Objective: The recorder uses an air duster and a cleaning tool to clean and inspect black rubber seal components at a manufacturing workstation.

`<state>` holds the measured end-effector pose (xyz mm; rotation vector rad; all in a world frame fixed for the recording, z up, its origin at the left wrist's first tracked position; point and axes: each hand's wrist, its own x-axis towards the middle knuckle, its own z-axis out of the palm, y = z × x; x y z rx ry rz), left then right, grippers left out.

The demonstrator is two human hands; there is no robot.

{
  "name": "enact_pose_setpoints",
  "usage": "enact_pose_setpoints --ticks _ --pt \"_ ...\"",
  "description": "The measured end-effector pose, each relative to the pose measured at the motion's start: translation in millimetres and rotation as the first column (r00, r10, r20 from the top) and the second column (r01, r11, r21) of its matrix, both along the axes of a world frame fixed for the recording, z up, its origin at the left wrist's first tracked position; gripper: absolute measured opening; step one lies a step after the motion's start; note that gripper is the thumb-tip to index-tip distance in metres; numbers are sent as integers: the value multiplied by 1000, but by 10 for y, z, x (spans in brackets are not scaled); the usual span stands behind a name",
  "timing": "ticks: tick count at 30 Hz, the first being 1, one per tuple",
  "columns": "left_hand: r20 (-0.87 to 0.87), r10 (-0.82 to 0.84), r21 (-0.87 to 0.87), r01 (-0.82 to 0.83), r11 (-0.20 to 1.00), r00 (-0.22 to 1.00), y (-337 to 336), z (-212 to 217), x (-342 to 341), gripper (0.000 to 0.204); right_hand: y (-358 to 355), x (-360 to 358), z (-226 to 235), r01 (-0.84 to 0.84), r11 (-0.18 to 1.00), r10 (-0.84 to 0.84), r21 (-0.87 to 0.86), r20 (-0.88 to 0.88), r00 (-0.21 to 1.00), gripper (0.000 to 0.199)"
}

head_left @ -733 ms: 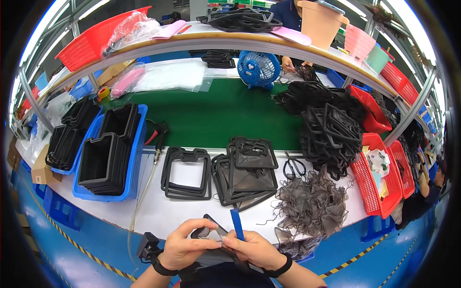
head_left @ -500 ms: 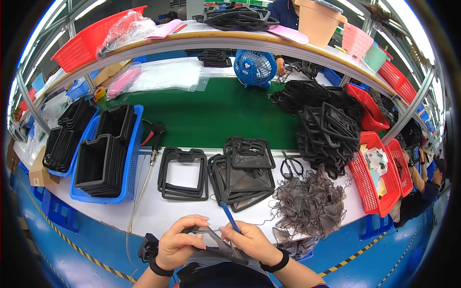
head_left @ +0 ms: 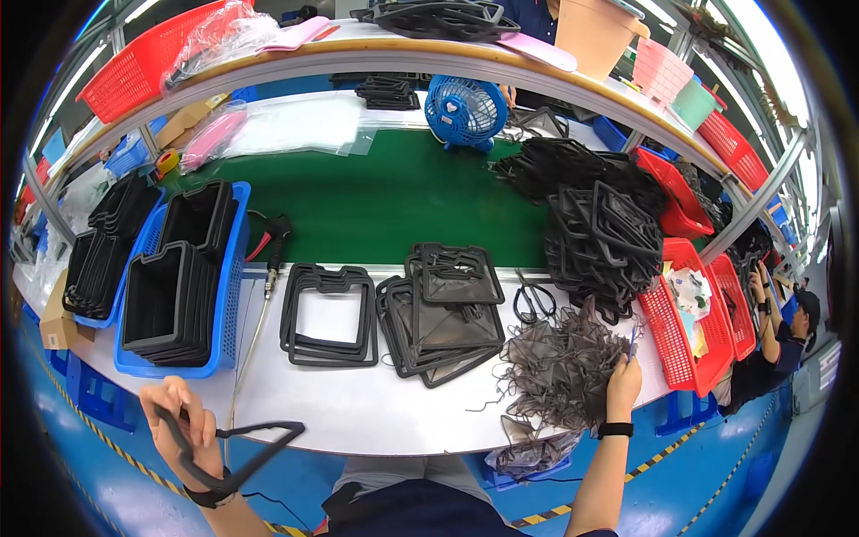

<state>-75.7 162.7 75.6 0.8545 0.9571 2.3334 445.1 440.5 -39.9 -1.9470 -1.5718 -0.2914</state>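
My left hand (head_left: 183, 434), raised off the table's front left edge, grips a bent black frame (head_left: 267, 458) whose opening shows no mesh. At the right, my right hand (head_left: 624, 387) rests against a heap of dark mesh scraps (head_left: 559, 367). A blue pen-like tool (head_left: 634, 342) sticks up from its fingers; the tip is too small to make out. Between the hands lie a stack of open black frames (head_left: 288, 318) and a stack of mesh-covered frames (head_left: 458, 333). Black scissors (head_left: 535, 304) lie beyond the scraps.
Blue baskets (head_left: 234, 268) with stacked black frames stand left, beside an air gun (head_left: 279, 234). A tangled pile of black frames (head_left: 595, 246) and red baskets (head_left: 689, 362) are on the right. A blue fan (head_left: 465, 112) stands beneath the overhead shelf (head_left: 394, 59). Other people work beyond.
My hands have parted from in front of me. The left has carried the frame leftward; the right has moved to the scrap heap with the blue tool. The whole view has shifted slightly.
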Motion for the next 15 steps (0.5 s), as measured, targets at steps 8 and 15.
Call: enact_pose_setpoints --ticks 8,15 --pt "299 -399 -429 496 755 867 464 -64 731 21 -147 -539 905 -63 942 152 -330 252 956 33" --pt "542 -409 -481 670 565 734 936 -650 755 16 433 -934 524 -213 866 355 -453 256 899 22"
